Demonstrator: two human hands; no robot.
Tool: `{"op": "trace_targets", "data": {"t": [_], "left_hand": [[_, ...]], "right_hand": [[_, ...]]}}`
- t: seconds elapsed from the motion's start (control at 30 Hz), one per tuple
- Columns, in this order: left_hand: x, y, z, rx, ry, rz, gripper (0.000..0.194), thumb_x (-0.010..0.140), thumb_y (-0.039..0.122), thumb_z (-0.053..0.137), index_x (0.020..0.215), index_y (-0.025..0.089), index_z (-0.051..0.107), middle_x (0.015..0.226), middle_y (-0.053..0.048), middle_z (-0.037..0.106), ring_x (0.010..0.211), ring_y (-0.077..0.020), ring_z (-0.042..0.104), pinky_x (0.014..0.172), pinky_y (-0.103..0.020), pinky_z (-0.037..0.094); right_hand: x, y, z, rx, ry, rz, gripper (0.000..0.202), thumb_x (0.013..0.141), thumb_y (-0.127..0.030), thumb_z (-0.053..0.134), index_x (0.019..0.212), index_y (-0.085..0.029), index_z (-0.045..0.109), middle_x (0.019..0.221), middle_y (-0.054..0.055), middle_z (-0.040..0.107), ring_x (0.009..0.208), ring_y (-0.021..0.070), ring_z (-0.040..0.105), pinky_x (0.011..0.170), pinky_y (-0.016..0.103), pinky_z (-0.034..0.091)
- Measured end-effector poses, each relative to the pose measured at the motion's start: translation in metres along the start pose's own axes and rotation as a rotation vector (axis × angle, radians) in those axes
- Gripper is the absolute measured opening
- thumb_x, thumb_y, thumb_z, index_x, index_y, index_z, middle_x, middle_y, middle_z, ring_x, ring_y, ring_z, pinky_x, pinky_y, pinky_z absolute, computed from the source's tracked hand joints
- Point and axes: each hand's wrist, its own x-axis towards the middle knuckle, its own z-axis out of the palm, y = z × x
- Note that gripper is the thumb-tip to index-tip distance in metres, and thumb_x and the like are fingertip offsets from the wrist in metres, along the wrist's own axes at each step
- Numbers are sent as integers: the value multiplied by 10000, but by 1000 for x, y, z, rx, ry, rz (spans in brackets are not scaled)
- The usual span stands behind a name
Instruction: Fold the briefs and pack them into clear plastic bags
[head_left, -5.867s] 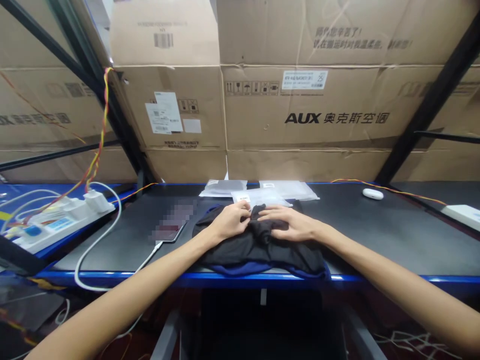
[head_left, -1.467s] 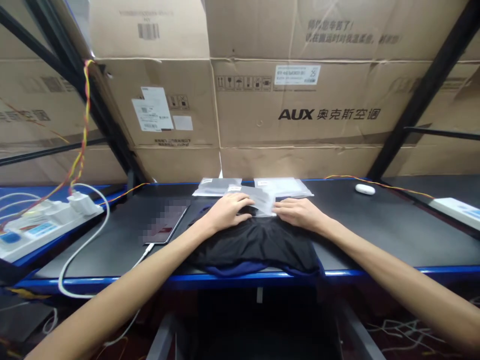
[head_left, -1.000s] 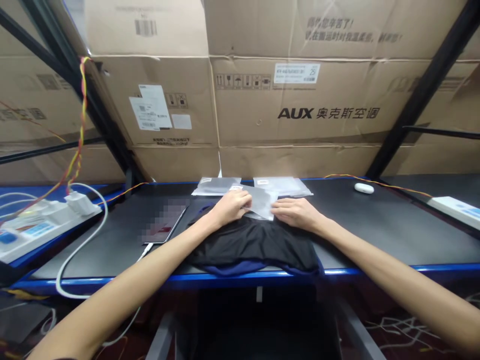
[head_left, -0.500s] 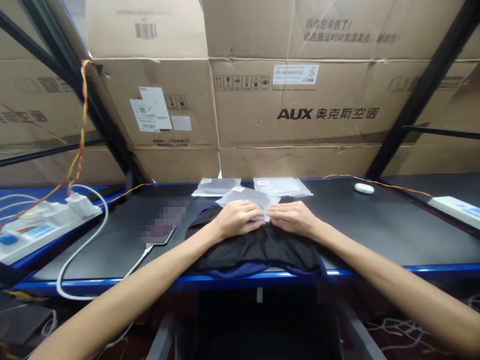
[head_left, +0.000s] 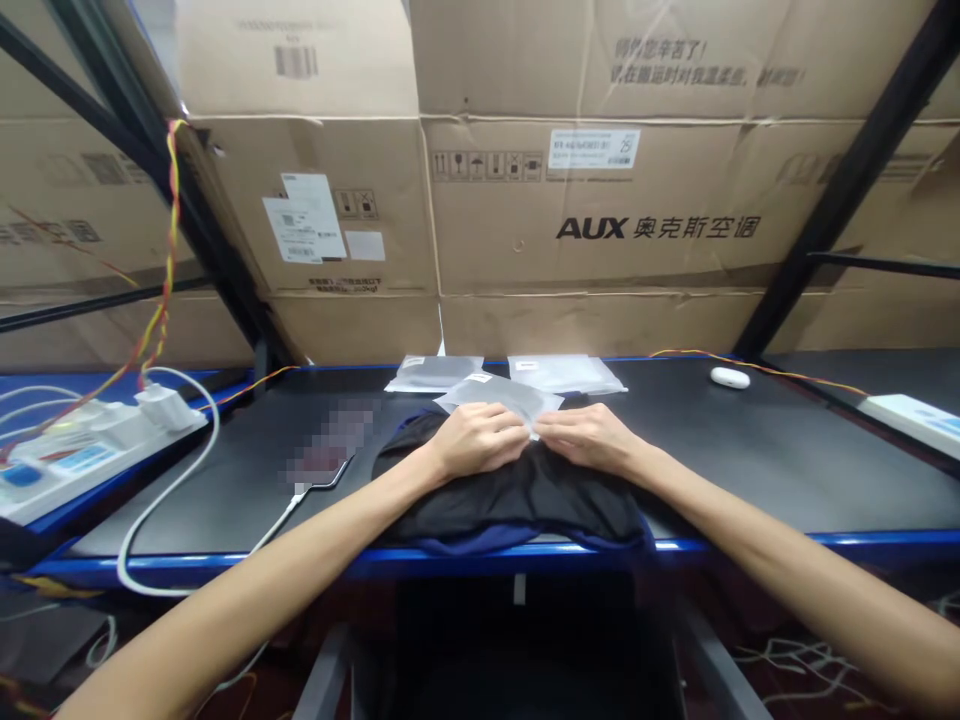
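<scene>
A frosted plastic bag [head_left: 499, 388] with a small white label lies over a dark cloth [head_left: 517, 500] with blue edging. My left hand [head_left: 484, 437] has its fingers curled closed at the bag's near edge. My right hand [head_left: 583, 435] pinches the same edge from the other side, fingertips almost meeting those of the left. Both hands rest low over the cloth. Whatever the bag contains cannot be made out, and my fingers hide part of its near edge.
Two more frosted bags, a left one [head_left: 439, 374] and a right one [head_left: 566, 374], lie at the table's back edge. A phone [head_left: 330, 468] on a white cable is at left, near a power strip [head_left: 97, 440]. A white case [head_left: 730, 378] sits at right. Cardboard [head_left: 495, 250] stands behind.
Both hands stay at the bag's near edge; the left fingers have shifted very slightly. The whole view has moved a little, and nothing else has visibly changed.
</scene>
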Motion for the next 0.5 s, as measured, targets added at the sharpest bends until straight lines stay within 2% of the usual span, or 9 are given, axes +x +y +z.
{"op": "trace_targets", "data": {"t": [0.13,0.23,0.4,0.5], "left_hand": [[1,-1,1,-5,-24,13,206,977,239,489,900,192,674,884,-33,720,804,-163,652,694,-281,508],[1,-2,2,-10,-32,22,207,975,228,482,882,182,661,852,-36,703,791,-169,642,687,-289,510],[-1,-2,2,-30,-65,-17,218,979,243,461,906,184,657,856,-55,689,798,-177,643,688,-296,513],[-1,-1,2,-41,-67,-19,211,977,244,464,922,187,659,862,-57,691,809,-179,647,699,-296,517]], "right_hand": [[-2,3,-1,-47,17,-69,242,956,-141,514,1087,-181,713,1044,73,772,808,173,747,676,249,598],[-2,1,0,-68,5,-77,255,945,-145,516,1098,-186,716,1029,64,777,757,159,741,653,237,594],[1,-5,4,-167,-11,-52,227,966,-216,511,1006,-206,734,1013,50,782,632,148,719,556,232,557],[1,-7,5,-199,2,-70,237,967,-195,496,1039,-199,722,994,51,784,603,145,708,518,230,531]]}}
